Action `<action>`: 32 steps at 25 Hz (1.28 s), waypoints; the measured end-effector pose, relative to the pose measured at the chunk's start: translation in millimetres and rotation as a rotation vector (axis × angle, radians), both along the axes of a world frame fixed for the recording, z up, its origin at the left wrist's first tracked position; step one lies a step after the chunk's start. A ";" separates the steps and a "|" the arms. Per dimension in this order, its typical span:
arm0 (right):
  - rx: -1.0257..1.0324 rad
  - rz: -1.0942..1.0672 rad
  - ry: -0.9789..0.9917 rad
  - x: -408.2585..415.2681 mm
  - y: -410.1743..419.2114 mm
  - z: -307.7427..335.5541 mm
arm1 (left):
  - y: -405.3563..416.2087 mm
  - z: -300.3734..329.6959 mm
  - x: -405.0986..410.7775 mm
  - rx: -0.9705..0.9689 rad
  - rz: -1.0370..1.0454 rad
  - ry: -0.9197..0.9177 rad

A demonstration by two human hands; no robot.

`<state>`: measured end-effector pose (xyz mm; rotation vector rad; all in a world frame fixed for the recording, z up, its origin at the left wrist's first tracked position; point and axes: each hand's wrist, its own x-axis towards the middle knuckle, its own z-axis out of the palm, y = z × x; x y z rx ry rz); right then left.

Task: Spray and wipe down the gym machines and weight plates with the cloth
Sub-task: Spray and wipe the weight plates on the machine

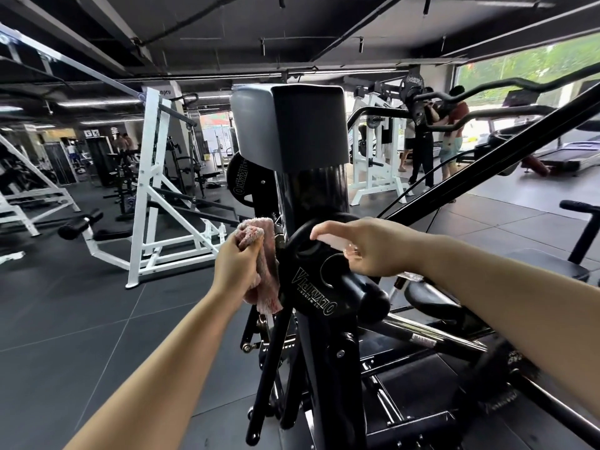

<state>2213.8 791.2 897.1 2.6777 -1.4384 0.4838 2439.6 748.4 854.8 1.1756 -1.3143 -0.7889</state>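
Observation:
A black weight plate [308,280] marked OLYMPIA hangs on a peg of the black machine [313,186] in front of me. My left hand [237,264] grips a pink cloth [264,251] just left of the plate's edge. My right hand [367,246] holds a pale spray bottle [334,243] over the plate's upper face, the forefinger stretched over its top. The bottle's body is mostly hidden by the hand. A grey padded block [289,128] tops the machine's column.
A white rack [152,196] with a bench stands to the left. Black bars [487,164] slope across the right. People [425,134] stand at the back right near treadmills [561,154]. A second plate [242,183] hangs behind the column. Dark floor tiles spread to the left.

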 end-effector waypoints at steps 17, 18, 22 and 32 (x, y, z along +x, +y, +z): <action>0.695 0.046 -1.027 -33.8 30.8 -8.2 | 48.0 36.0 -57.3 0.017 -0.542 0.283; 0.727 0.065 -1.057 -37.1 33.1 -8.7 | 48.8 36.0 -63.1 0.023 -0.549 0.293; 0.618 -0.051 -1.021 -54.2 26.2 -3.6 | 47.4 38.6 -75.4 -0.029 -0.504 0.307; 0.087 -0.101 -0.369 -90.7 -2.5 -0.2 | 60.1 13.8 -41.0 -0.271 -0.221 -1.214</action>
